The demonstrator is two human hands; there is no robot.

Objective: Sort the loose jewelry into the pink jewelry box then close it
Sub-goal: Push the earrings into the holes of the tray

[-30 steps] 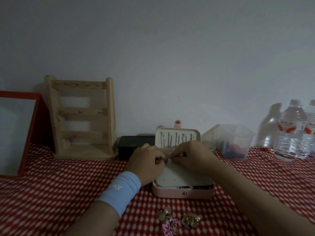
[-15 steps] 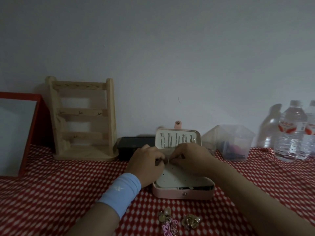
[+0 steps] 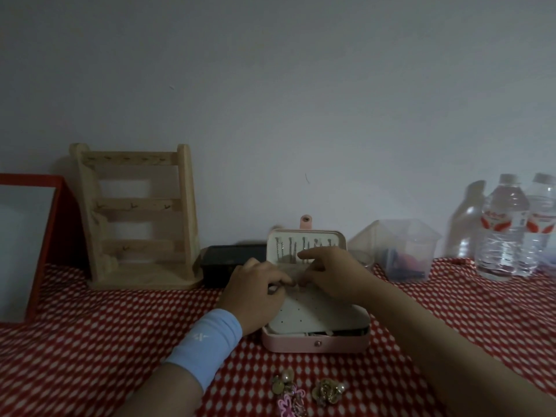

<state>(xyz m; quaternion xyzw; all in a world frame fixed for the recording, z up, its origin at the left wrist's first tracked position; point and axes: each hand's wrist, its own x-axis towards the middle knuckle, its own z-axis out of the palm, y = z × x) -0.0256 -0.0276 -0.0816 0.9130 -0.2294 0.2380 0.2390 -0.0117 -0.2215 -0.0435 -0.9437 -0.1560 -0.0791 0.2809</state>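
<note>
The pink jewelry box (image 3: 316,344) stands open on the counter (image 3: 120,341), lid upright by the wall, with a black box (image 3: 231,263) just left and a clear tub (image 3: 406,251) to the right. The left hand (image 3: 255,293) and right hand (image 3: 334,278) curl fingertip to fingertip over its white insert; I cannot tell whether they pinch anything. Loose jewelry (image 3: 288,389) lies nearer, cut by the frame's bottom edge.

White X mark on blue wristband (image 3: 210,341), bottle labels (image 3: 502,219) illegible
</note>
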